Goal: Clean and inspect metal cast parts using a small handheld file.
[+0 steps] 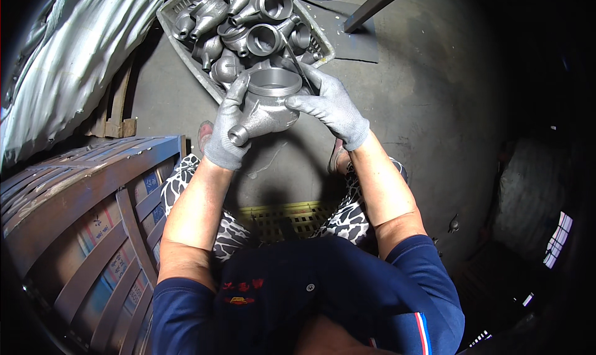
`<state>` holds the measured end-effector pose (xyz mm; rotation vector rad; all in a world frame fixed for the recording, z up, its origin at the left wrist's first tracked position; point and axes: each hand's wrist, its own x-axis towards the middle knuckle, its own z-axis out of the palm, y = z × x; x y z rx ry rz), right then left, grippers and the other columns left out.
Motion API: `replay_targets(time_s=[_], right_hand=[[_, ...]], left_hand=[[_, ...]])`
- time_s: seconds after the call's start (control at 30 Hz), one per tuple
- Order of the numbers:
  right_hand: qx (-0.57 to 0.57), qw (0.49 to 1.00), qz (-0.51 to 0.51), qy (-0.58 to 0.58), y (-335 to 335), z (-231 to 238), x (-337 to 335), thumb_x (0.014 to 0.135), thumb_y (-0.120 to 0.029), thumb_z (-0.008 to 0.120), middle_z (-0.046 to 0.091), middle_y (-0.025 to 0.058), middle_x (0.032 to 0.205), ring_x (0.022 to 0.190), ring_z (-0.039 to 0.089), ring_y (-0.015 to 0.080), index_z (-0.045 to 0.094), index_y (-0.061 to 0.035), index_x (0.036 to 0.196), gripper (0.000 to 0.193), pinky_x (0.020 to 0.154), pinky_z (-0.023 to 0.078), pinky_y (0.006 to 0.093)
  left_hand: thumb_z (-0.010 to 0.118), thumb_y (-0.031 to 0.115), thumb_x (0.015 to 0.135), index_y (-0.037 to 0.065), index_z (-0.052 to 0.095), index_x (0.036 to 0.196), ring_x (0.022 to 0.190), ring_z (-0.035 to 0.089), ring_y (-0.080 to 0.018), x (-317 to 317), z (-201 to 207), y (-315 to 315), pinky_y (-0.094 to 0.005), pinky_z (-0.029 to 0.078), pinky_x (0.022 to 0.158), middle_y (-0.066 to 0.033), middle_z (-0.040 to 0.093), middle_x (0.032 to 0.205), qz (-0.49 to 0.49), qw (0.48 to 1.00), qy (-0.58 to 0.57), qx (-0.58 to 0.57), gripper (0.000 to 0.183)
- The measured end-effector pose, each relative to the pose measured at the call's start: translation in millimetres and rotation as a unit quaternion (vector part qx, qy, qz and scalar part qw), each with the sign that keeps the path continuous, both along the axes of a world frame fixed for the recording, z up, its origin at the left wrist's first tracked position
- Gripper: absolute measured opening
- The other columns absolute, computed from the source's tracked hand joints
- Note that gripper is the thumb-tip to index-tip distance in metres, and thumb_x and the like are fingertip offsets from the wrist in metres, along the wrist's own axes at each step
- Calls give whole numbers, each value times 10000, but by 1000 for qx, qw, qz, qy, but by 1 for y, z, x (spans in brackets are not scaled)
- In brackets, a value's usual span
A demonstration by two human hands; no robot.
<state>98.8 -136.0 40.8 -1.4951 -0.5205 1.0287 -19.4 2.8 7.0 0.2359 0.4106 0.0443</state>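
Both gloved hands are around a grey metal casting [270,114] with a wide round threaded mouth facing up and a short spout toward the lower left. My left hand [228,128] grips its left side, the thumb near the rim. On the right, my right hand [332,105] is closed around a thin, dark, flat bar-like tool [297,60] that slants past the rim. My right thumb presses against the casting's side. The far end of the tool overlaps the pile behind, and its exact kind is unclear.
A pale plastic crate [189,66] full of similar castings [264,40] stands just beyond my hands. At left are a slatted metal frame [81,193] holding cartons and a white woven sack [81,51]. A yellow crate [292,215] is between my legs; a metal leg [379,7] stands at upper right.
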Motion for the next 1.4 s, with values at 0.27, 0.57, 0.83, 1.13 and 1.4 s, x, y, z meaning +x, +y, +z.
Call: replay_targets(time_s=[0.27,0.57,0.83,1.13,1.4], right_hand=[[-22,987,-10,-159,2,-8,-8,681,-231,788,515,175,1270,1175,490,202,367,55,1344,836,998,392,317],[34,997,-47,45,-2,8,-3,774,-111,705,552,103,1200,1080,522,150,442,30,1298,603,942,420,281],[-8,984,-166,58,-8,3,-1,896,-157,548,627,-8,865,594,421,4,583,-18,1177,316,507,341,166],[52,961,-25,-272,-2,21,-69,715,-119,739,650,123,977,839,631,177,537,-43,1254,580,763,502,290],[-7,909,-24,-416,0,9,-46,709,-215,741,639,111,840,768,639,222,580,-84,1178,513,690,503,312]], left_hand=[[504,429,907,15,351,1350,1159,511,-308,-2,-2,-1,-477,432,988,-200,472,1290,-1,995,31,95,625],[490,410,915,21,400,1313,1133,532,-311,2,-5,1,-441,421,1000,-199,494,1270,9,998,-50,-32,564],[432,430,939,14,382,1329,1146,526,-302,2,4,2,-427,403,1019,-194,498,1274,44,996,-54,-58,572],[475,437,923,20,447,1247,908,637,-254,-2,-5,1,-368,551,803,-157,595,1096,72,997,28,31,529],[538,395,903,56,507,1164,994,560,-180,6,-18,-2,-378,500,827,-83,576,1066,198,961,60,184,428]])
